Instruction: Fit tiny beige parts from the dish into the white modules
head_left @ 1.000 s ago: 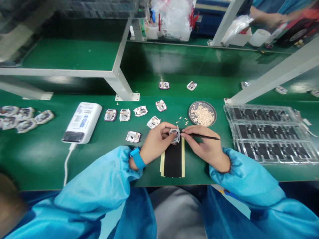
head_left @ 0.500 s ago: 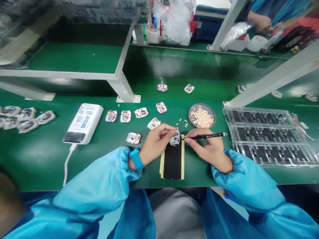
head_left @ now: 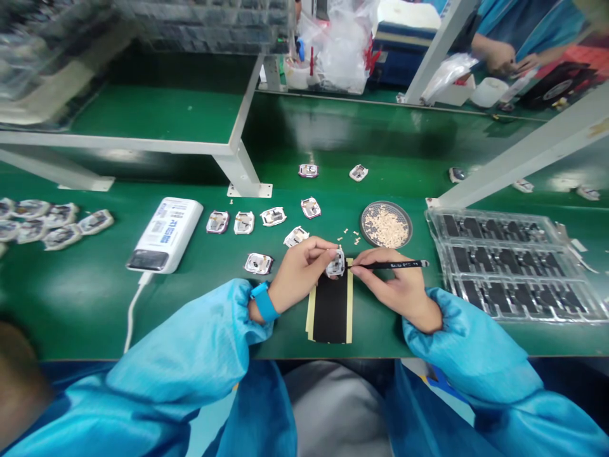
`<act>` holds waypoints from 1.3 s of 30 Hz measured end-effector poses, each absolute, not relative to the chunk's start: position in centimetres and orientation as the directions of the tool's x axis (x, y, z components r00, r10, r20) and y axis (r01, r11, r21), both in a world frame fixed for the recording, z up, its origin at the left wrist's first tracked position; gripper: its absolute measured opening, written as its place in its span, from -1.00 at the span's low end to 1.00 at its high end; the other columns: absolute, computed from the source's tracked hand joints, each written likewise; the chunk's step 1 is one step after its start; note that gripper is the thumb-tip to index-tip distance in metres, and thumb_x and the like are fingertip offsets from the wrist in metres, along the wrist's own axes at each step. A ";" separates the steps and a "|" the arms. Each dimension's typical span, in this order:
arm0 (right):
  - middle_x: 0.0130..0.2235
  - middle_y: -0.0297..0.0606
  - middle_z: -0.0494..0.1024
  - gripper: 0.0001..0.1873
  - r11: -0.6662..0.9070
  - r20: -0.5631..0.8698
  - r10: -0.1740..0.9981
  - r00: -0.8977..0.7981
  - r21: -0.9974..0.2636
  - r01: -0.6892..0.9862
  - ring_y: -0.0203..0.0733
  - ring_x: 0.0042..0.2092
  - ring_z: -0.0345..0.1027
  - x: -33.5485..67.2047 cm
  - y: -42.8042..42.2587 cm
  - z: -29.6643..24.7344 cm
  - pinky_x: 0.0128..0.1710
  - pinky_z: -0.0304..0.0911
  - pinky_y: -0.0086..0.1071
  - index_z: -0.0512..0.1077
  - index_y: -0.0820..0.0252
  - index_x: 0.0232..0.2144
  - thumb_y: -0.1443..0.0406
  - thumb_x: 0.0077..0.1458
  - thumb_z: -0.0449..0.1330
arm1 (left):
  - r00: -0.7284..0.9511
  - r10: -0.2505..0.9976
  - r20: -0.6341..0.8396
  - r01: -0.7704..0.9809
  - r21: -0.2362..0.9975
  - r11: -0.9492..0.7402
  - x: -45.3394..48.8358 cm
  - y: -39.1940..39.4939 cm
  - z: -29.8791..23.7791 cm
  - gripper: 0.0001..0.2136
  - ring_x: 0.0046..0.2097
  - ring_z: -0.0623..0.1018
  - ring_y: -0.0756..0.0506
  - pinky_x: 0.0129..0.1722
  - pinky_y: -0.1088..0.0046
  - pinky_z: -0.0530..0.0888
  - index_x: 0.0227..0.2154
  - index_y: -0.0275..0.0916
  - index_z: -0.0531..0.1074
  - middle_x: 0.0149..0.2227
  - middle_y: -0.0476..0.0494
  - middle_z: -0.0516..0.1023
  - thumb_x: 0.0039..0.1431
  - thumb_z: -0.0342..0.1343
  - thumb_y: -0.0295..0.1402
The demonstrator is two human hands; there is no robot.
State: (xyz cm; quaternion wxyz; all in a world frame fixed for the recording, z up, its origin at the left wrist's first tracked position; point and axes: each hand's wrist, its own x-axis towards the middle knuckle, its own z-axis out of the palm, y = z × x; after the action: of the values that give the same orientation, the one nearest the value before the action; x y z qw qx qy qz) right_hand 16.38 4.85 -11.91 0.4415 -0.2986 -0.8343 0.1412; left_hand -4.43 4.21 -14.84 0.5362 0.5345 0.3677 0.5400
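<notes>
My left hand (head_left: 304,263) pinches a small white device housing (head_left: 335,262) by its edges, just above a black strip with yellow tape edges (head_left: 330,308). My right hand (head_left: 394,287) grips a slim black pick (head_left: 392,264), its tip at the housing's right side. A round dish of small beige parts (head_left: 386,225) sits beyond my hands, and a few loose pieces lie on the green mat (head_left: 361,273) near it. Several similar housings (head_left: 295,237) lie to the left and above. A blue wristband (head_left: 263,302) circles my left wrist.
A white power bank (head_left: 165,235) with a cable lies left of my hands. Clear blister trays with black parts (head_left: 514,266) fill the right. White shelf legs (head_left: 242,165) stand on the bench. A co-worker's hands (head_left: 499,60) show at the top right, beyond plastic bags.
The pick has swung from pointing slightly downward on the right to nearly level, its tip still at the housing. The whole view has shifted slightly downward and the housing stays in my left hand.
</notes>
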 end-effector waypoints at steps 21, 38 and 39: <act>-0.32 -0.22 0.62 -0.65 0.169 0.169 0.860 -0.482 -0.985 -0.043 -0.24 -0.34 0.54 18.0 6.1 -9.6 -0.31 0.46 -0.35 0.36 0.19 -0.32 0.09 0.10 0.38 | 0.148 0.967 0.209 0.007 0.977 -0.213 -5.1 4.4 -14.7 -0.64 -0.56 0.41 0.05 -0.61 0.57 0.37 -0.13 -0.29 0.52 -0.43 -0.09 0.59 0.18 0.25 -0.10; -0.53 -0.28 0.45 -0.55 -0.185 0.566 0.748 0.346 -0.322 0.928 -0.21 -0.47 0.24 40.7 -0.6 -5.9 -0.46 0.04 -0.36 0.56 0.24 -0.36 -0.04 0.15 0.19 | 0.165 0.982 0.091 0.093 0.990 -0.108 -5.4 4.1 -13.3 -0.51 -0.43 0.60 -0.11 -0.45 0.44 0.55 -0.12 -0.24 0.51 -0.35 -0.16 0.65 -0.03 0.38 -0.03; -0.52 -0.25 0.48 -0.56 -0.240 0.578 0.719 0.385 -0.313 0.919 -0.19 -0.46 0.28 41.9 0.3 -5.8 -0.44 0.07 -0.35 0.58 0.25 -0.32 -0.02 0.14 0.19 | 0.177 0.980 0.087 0.073 0.992 -0.101 -5.4 4.1 -13.4 -0.51 -0.45 0.59 -0.11 -0.51 0.47 0.50 -0.14 -0.25 0.51 -0.37 -0.16 0.64 -0.04 0.39 -0.02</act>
State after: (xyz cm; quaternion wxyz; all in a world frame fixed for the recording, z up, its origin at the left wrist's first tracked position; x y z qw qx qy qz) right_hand 41.95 0.27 -5.81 0.3131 -0.7712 -0.5309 -0.1595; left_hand -5.37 4.11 -13.35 0.4965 0.5849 0.4504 0.4566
